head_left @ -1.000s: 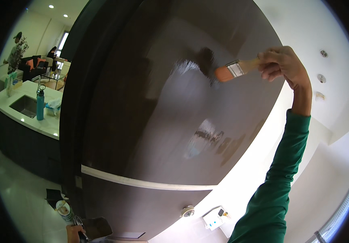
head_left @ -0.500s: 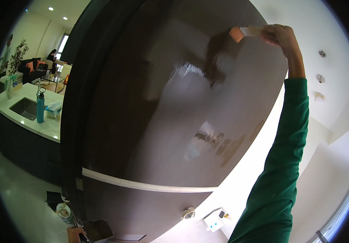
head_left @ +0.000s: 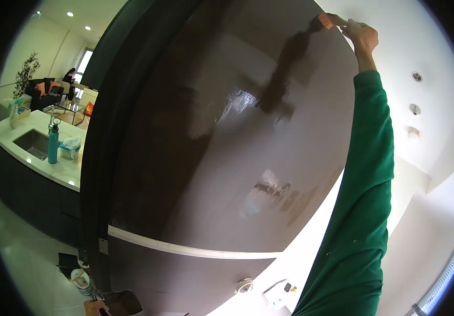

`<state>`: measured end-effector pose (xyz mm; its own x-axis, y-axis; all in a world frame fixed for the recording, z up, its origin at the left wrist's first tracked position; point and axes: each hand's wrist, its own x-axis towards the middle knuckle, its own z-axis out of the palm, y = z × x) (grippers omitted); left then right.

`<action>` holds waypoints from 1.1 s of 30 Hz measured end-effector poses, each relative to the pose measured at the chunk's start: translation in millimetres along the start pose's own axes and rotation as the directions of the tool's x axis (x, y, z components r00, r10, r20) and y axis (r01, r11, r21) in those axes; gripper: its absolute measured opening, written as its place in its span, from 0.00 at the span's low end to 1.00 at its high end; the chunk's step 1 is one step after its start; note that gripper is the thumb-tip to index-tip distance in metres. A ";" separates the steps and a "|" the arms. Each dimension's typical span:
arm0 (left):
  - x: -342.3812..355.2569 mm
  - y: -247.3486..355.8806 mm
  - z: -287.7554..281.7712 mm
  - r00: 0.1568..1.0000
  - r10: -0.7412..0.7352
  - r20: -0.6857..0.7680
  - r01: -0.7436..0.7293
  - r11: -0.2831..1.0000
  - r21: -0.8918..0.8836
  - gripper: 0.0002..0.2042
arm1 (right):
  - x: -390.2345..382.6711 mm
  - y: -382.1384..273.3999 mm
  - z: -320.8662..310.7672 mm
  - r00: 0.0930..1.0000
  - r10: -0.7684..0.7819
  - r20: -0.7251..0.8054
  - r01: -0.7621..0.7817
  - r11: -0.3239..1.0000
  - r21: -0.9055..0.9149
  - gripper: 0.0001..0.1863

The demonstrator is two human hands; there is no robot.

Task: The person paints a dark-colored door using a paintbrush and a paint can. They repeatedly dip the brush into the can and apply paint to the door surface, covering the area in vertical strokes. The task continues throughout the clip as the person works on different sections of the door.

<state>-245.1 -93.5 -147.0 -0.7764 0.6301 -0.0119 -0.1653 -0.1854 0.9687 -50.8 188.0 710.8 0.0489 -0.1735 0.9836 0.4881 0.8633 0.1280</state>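
Observation:
My right hand (head_left: 361, 38) is raised high, closed around the handle of a paintbrush (head_left: 326, 21). The brush's orange-tan bristles touch the top right edge of a large dark brown wall (head_left: 248, 174). A wet, darker streak runs down from them, and glossy patches show lower on the surface. Down at the bottom left, my left hand (head_left: 96, 307) is partly cut off by the frame. Its fingers are wrapped round the edge of a dark paint tray (head_left: 123, 302), where a metal piece also shows.
Near the tray stands an open paint tub (head_left: 80, 280). A pale strip (head_left: 195, 250) crosses the wall low down. At left, a kitchen counter (head_left: 66, 176) holds a sink and a teal bottle (head_left: 53, 143). Farther off, a person (head_left: 69, 79) is near a sofa. Ceiling fittings (head_left: 417, 77) are at right.
My right hand has moved the brush up and slightly right, to the top edge of the wall. The dark wet streak now reaches farther up. My left hand stays low with the tray.

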 end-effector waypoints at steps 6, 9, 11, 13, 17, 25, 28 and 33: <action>-6.6 25.4 5.9 0.980 -0.195 -0.030 0.191 0.978 -0.086 0.14 | -22.2 6.2 13.0 0.954 -0.188 -0.232 0.172 0.981 -0.086 0.16; -8.6 31.8 2.8 0.986 -0.164 -0.005 0.164 0.984 -0.066 0.13 | -27.7 5.4 20.2 0.942 -0.217 -0.255 0.186 0.972 -0.142 0.16; -6.0 27.5 0.1 0.987 -0.162 0.010 0.163 0.982 -0.094 0.14 | -30.6 2.6 23.0 0.951 -0.223 -0.214 0.190 0.968 -0.163 0.16; -2.0 15.8 -2.1 0.973 -0.231 0.014 0.230 0.958 -0.173 0.14 | -34.8 1.4 25.1 0.972 -0.199 -0.121 0.184 0.975 -0.124 0.17; -1.1 19.6 -1.8 0.980 -0.199 -0.007 0.198 0.979 -0.042 0.14 | -47.0 -7.0 9.3 0.992 -0.120 -0.025 0.115 0.982 -0.148 0.16; 5.8 -5.3 -12.1 0.980 0.173 0.102 -0.191 0.960 0.205 0.14 | -31.3 -6.5 6.1 0.985 -0.170 -0.024 0.164 0.974 -0.159 0.16; 6.2 -11.0 -10.9 0.981 0.176 0.084 -0.192 0.947 0.258 0.14 | -67.9 -18.4 -8.1 0.992 -0.106 0.065 0.115 0.978 -0.176 0.16; 12.3 -24.2 -31.0 0.992 -0.089 0.089 0.083 0.994 0.069 0.09 | -162.0 -39.1 -46.1 0.973 0.005 0.231 0.024 0.992 -0.123 0.18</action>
<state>-269.4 -104.6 -178.3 -0.7016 0.7086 -0.0757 -0.1865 -0.0799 0.9792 -37.7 160.5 540.6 -0.1513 -0.0546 0.9870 0.5929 0.7939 0.1348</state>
